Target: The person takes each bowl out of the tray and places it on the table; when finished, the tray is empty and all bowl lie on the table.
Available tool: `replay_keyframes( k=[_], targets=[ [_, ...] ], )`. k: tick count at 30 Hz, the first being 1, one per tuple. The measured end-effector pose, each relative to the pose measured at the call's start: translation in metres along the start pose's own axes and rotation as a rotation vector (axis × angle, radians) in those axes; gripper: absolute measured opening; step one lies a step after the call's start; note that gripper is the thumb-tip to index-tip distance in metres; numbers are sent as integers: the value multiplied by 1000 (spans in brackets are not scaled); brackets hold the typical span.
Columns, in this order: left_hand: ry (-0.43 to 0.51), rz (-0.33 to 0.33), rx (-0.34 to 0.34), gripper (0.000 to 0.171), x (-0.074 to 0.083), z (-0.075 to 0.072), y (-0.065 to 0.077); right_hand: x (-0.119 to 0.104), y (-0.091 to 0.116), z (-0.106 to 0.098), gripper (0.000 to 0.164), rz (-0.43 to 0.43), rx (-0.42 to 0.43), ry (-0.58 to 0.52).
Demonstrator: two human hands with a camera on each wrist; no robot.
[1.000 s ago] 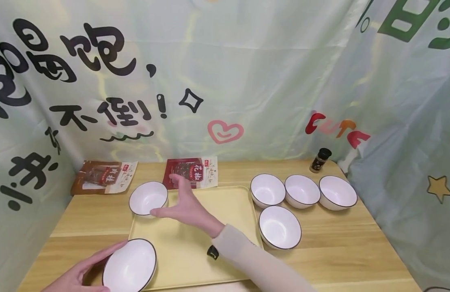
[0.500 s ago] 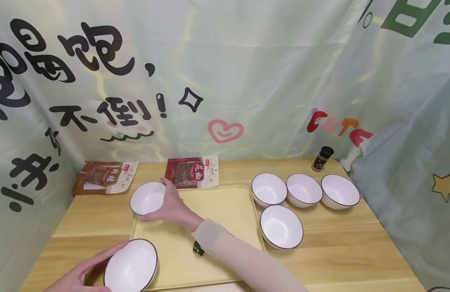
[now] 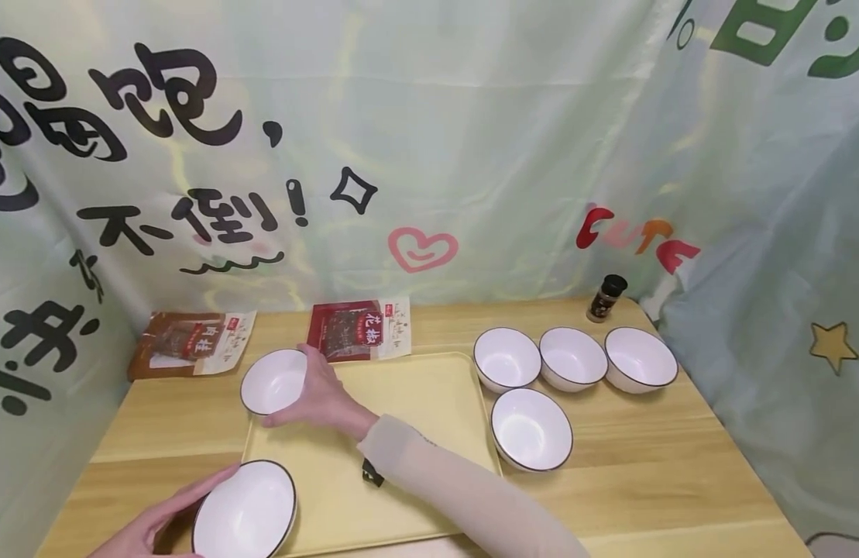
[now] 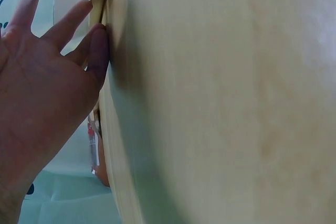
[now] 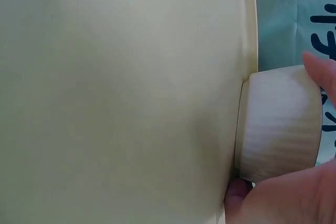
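Since earlier, clamping right grip (image 3: 321,398) onto far bowl (image 3: 272,381) (clasping near bowl (image 3: 245,510) with left grip (image 3: 157,521)); likely securing, next needing level moving.

The head view's bottom edge crops the nearest bowl (image 3: 245,510).

My head feed comes through softly and evenly lit, with a pale sheen inside the bowl (image 3: 531,430) at five o'clock. The left wrist feed is dimmer: the left fingers (image 4: 98,51) look shaded, a soft-edged shadow crosses the desk (image 4: 220,129) from eleven to six, and glare whitens two o'clock. On my right, the tray (image 5: 131,77) looks dull and blurry.
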State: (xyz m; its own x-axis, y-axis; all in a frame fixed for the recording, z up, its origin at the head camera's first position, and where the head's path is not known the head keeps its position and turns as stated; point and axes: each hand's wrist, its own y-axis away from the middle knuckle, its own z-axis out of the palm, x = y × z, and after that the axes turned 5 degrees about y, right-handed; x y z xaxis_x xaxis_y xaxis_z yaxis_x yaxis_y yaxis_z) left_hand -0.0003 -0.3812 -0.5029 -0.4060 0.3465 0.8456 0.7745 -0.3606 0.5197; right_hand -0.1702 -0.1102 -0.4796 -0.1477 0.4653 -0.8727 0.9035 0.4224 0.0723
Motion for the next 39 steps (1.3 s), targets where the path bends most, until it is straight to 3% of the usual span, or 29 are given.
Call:
replay_keyframes(
  k=[10,20,25,34,39],
  targets=[
    [15,1,-6,84,4,1,-3,4,0,-9,121,-31,-23,-26],
    [3,-6,1,84,3,0,-1,-4,8,-22,119,2,-3,-36],
    [33,-11,-15,83,1,-1,-1,-8,16,-29,122,-25,16,-55],
    [-37,25,15,85,2,4,1,-20,33,-51,122,-34,92,-43],
    [-17,15,15,85,0,3,0,-24,47,-69,123,-43,111,-31]
  ],
)
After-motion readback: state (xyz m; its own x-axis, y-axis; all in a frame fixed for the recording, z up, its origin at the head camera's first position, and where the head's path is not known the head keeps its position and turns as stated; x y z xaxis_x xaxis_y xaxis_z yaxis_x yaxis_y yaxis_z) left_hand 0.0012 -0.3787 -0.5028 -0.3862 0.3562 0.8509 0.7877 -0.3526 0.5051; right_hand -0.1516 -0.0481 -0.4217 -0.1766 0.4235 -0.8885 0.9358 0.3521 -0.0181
